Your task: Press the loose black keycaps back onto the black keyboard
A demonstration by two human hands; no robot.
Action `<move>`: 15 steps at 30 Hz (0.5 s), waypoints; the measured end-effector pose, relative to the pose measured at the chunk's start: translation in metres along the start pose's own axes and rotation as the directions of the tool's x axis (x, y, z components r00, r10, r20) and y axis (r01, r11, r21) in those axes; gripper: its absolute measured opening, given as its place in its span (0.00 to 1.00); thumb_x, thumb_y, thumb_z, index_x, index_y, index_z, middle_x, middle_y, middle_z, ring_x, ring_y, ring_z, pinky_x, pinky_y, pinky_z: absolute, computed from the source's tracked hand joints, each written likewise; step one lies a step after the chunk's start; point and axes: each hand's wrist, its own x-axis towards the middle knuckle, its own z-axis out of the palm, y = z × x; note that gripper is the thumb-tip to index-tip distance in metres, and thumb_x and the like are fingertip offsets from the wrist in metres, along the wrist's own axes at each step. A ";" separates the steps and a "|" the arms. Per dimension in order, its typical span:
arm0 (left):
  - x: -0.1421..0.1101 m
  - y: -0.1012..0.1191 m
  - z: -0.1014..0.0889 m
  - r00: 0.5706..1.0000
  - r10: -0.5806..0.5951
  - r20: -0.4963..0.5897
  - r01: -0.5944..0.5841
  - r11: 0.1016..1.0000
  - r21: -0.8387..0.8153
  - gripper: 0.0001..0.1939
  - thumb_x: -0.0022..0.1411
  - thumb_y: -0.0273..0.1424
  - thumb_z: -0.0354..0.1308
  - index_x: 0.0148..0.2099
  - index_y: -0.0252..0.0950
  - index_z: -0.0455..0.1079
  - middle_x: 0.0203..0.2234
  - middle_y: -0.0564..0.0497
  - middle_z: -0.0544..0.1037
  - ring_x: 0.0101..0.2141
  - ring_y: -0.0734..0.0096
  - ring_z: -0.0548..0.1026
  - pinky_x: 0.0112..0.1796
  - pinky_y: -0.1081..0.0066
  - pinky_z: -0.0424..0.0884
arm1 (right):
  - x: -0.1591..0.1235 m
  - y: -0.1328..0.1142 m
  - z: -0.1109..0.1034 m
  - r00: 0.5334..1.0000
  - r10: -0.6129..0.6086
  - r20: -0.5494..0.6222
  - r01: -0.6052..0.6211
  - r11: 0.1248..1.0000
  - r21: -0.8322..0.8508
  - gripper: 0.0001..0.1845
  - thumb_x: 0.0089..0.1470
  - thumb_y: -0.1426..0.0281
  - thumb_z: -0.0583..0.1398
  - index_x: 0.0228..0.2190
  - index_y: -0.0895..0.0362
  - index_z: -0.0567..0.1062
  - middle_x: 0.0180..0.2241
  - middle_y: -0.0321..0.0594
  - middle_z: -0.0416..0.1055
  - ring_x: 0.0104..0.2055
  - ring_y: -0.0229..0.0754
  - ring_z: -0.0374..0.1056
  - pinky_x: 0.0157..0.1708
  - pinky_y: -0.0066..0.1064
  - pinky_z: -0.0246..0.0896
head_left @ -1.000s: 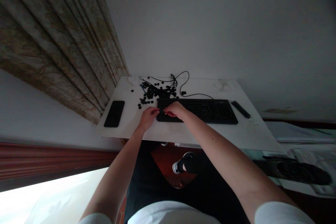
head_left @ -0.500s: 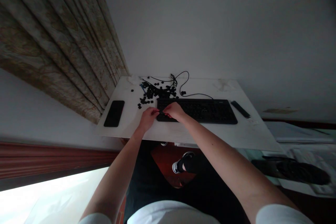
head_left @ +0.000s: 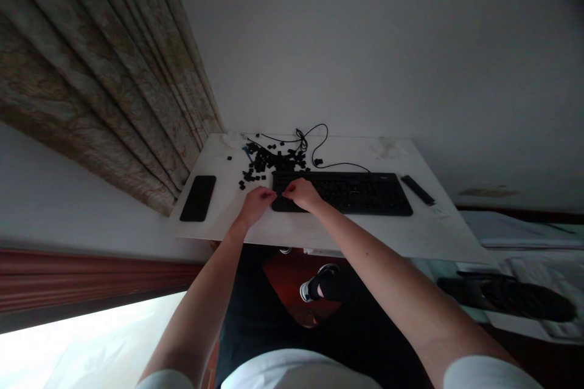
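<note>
A black keyboard (head_left: 374, 194) lies lengthwise on the white table. At its left end, my left hand (head_left: 258, 202) has its thumb and forefinger pinched together beside the keyboard's edge. My right hand (head_left: 302, 192) is over the left part of the keys, fingertips also closed in a pinch. The two pinches almost meet; whatever is between the fingers is too small and dark to make out. Behind the hands lies a heap of loose black keycaps (head_left: 264, 161), some of them scattered singly. The keyboard's left keys are partly hidden under my right hand.
A black phone (head_left: 198, 198) lies at the table's left. The keyboard's black cable (head_left: 326, 140) loops along the back near the wall. To the right of the keyboard is a dark narrow strip-like object (head_left: 418, 190). A patterned curtain (head_left: 114, 61) hangs at the left beside the table (head_left: 292, 230).
Both hands stay at the keyboard's left end with nearly the same pinch. My right fingertips have shifted very slightly; nothing else visibly moved on the table.
</note>
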 end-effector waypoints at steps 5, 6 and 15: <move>0.003 0.003 0.005 0.999 -0.027 -0.034 0.028 0.999 0.027 0.07 0.58 0.33 0.61 0.29 0.37 0.74 0.26 0.52 0.78 0.32 0.67 0.75 0.37 0.68 0.69 | -0.001 0.001 -0.001 0.999 -0.037 0.013 0.037 0.998 -0.041 0.06 0.54 0.67 0.66 0.31 0.57 0.83 0.30 0.44 0.80 0.36 0.42 0.75 0.31 0.25 0.60; 0.004 0.003 0.005 0.999 -0.035 -0.033 0.036 0.999 0.028 0.06 0.57 0.33 0.61 0.29 0.37 0.74 0.26 0.52 0.78 0.32 0.67 0.75 0.37 0.68 0.69 | -0.002 0.002 -0.002 0.998 -0.054 0.019 0.055 0.997 -0.052 0.06 0.54 0.67 0.67 0.31 0.57 0.82 0.31 0.44 0.80 0.36 0.42 0.75 0.32 0.25 0.60; 0.024 0.005 0.002 0.967 -0.251 0.050 0.252 0.968 -0.007 0.09 0.48 0.30 0.68 0.33 0.34 0.73 0.22 0.55 0.75 0.27 0.69 0.74 0.31 0.70 0.66 | 0.002 0.004 -0.005 0.994 -0.079 0.077 0.085 0.993 -0.084 0.08 0.55 0.65 0.67 0.31 0.58 0.81 0.28 0.43 0.78 0.32 0.41 0.74 0.28 0.25 0.58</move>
